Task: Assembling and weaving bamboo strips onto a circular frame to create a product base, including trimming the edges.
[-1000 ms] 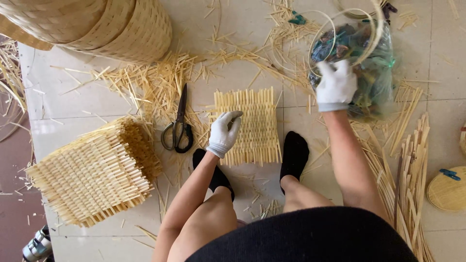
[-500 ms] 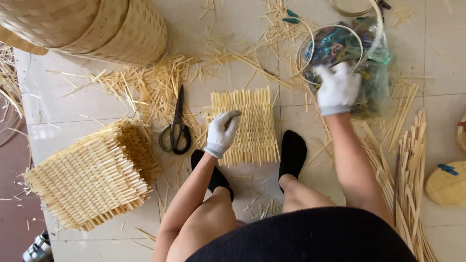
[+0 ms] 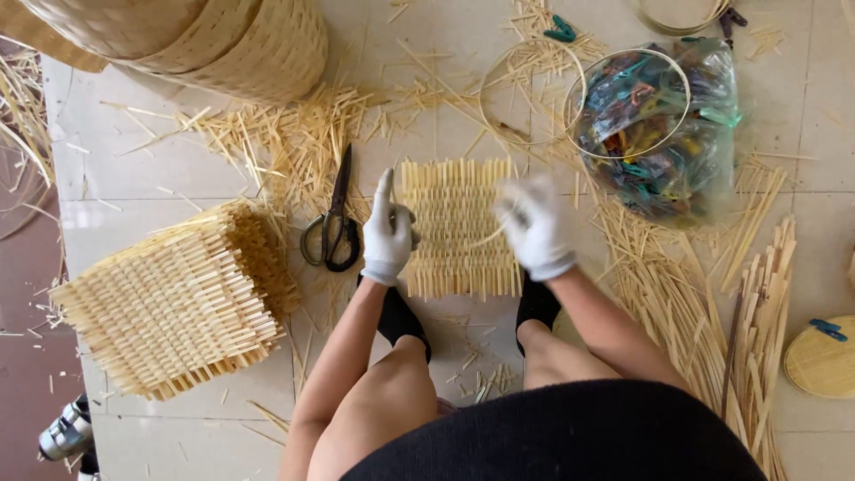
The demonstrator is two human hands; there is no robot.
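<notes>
A stack of woven mats (image 3: 174, 307) is seen at the left on the tiled floor (image 3: 134, 169), with black scissors (image 3: 334, 223) just right of it. The gloved left hand (image 3: 388, 233) is pressed, fingers loosely curled, on the left edge of the woven bamboo mat (image 3: 456, 227) at centre. The blurred right hand (image 3: 534, 227) is laid on its right edge; its grip cannot be told. A bag of clips (image 3: 657, 129) lies far right.

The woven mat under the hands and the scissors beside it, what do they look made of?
The woven mat looks like pale, unfinished bamboo or cane strips, with matte, splintery ends. The scissors seem to be dark metal, with black looped handles, possibly coated.
</notes>
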